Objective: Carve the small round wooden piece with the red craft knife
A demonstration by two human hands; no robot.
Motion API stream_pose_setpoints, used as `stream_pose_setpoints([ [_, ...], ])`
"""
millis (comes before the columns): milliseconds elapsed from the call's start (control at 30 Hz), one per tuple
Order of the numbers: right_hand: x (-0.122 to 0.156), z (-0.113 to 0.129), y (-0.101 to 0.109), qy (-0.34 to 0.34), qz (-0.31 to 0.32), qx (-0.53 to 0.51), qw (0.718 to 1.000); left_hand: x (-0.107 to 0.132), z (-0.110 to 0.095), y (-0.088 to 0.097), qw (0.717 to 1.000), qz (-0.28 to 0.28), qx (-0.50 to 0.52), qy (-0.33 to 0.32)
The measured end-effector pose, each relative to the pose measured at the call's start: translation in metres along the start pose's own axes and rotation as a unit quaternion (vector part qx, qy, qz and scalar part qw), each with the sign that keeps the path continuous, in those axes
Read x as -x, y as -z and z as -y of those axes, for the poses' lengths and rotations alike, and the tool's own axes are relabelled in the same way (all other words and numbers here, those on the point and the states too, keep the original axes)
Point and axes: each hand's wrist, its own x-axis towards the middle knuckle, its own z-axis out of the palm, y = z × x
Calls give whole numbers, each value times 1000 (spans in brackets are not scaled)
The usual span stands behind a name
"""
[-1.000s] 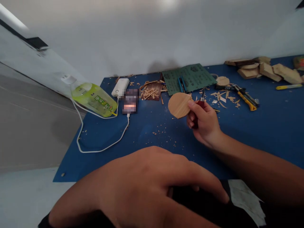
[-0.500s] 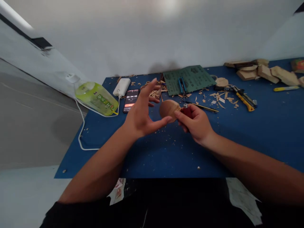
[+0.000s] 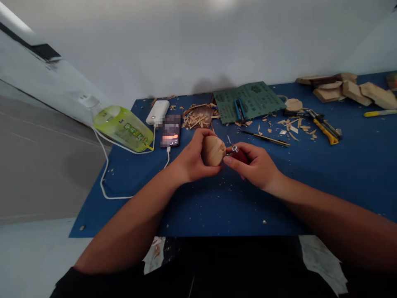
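My left hand [image 3: 191, 159] is closed around a round, pale wooden piece [image 3: 213, 150], held just above the blue mat [image 3: 341, 174]. Right beside it, my right hand [image 3: 254, 165] grips a small carving knife with a red handle [image 3: 239, 155]; its short metal blade points up next to the wood's right edge. Both hands meet at the middle of the mat, a little in front of a phone [image 3: 170, 130].
A white power bank [image 3: 157, 112] with cable and a green plastic bag [image 3: 124, 127] lie at the left. Wood shavings [image 3: 197, 120], green sandpaper [image 3: 248, 101], a yellow utility knife [image 3: 324, 128], a thin tool [image 3: 265, 138] and wooden blocks [image 3: 350, 91] fill the far side.
My left hand came up from the near edge, opened beside the wooden piece and has now closed on it. My right hand moved left and now holds only the knife.
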Motion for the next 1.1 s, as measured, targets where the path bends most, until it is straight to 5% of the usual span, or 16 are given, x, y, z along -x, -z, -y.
stream_pose_setpoints([
  [200,2,3,3,-31,1,-94,995,-7,5,12,994,26,110,-11],
  [500,1,8,9,73,-40,116,990,-6,9,17,997,28,63,-36],
  [733,5,8,8,44,-7,66,997,-6,1,19,996,27,60,-65],
  [1100,10,15,9,114,21,148,982,-7,0,13,988,-69,68,-122],
])
